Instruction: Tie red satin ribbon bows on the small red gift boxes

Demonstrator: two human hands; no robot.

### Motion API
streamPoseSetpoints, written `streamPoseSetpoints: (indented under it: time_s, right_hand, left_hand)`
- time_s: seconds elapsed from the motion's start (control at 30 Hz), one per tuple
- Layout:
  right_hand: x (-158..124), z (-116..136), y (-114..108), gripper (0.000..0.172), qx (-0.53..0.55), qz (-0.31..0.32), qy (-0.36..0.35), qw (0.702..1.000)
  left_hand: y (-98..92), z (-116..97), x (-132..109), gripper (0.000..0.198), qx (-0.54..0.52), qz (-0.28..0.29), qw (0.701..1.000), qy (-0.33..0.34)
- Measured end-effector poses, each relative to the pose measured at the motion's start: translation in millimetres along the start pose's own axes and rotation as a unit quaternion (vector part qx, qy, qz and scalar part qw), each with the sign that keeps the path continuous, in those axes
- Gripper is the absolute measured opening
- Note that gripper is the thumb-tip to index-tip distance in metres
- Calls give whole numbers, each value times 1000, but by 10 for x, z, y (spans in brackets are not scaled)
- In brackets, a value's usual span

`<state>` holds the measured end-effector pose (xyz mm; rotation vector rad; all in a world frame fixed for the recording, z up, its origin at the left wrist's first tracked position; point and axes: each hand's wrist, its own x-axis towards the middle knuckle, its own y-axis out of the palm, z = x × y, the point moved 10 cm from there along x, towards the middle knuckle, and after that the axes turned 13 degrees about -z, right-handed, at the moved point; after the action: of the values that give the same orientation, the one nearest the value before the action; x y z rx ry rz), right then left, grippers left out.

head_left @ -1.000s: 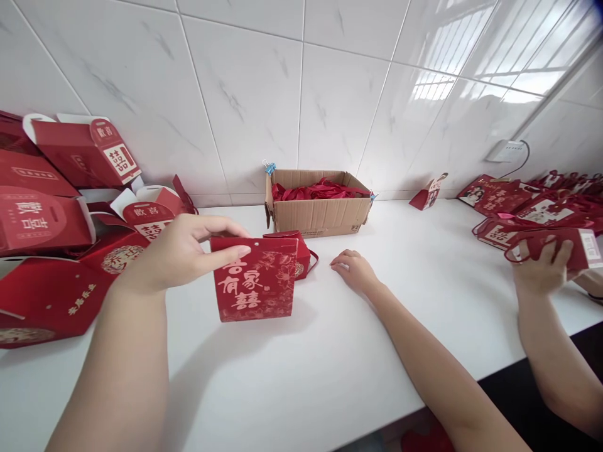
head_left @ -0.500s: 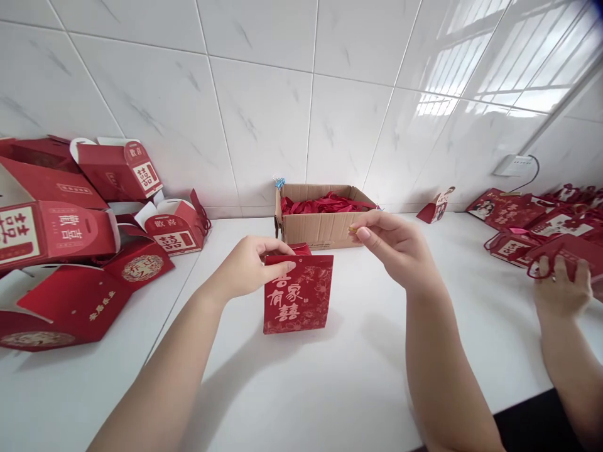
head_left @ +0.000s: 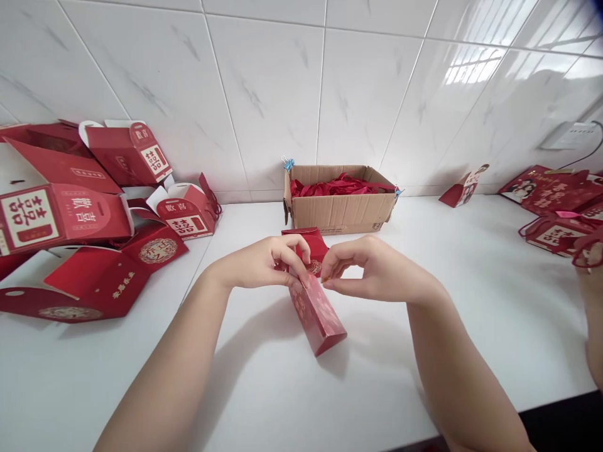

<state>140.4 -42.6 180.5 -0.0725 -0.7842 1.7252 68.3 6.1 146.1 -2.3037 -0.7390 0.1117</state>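
Hands [head_left: 258, 262] at 1 red box [head_left: 316, 317], golden bit [head_left: 325, 280] between right fingertips [head_left: 331, 284].

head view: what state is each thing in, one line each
held red box, gripped near its top, a narrow side turned to the camera
left hand, closed on the held red box
right hand, pinching a small yellowish item
cardboard box, open on top
red ribbons, heaped loose in the cardboard box
blue clip, clamped at its left corner
boxes piled at left, several open
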Motion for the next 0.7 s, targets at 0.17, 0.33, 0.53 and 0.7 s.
streamPoseSetpoints:
  time_s: [0.17,0.33,0.53,0.7]
  right_hand:
    - [31,3,166,20,1,17,-16,1000]
    - [32,-4,233,16,-6,30,-17,999]
    - [21,19,277,20,10,32,-24,999]
    - [14,113,278,21,-3,12,-58,998]
  left_hand:
    - [-32,13,-49,14,-25,18,1000,-4]
    - [-40,0,-88,16,-25,30,999,3]
    - [-47,27,-106,15,-30,35,999,9]
    - [-51,12,-103,16,-26,32,999,13]
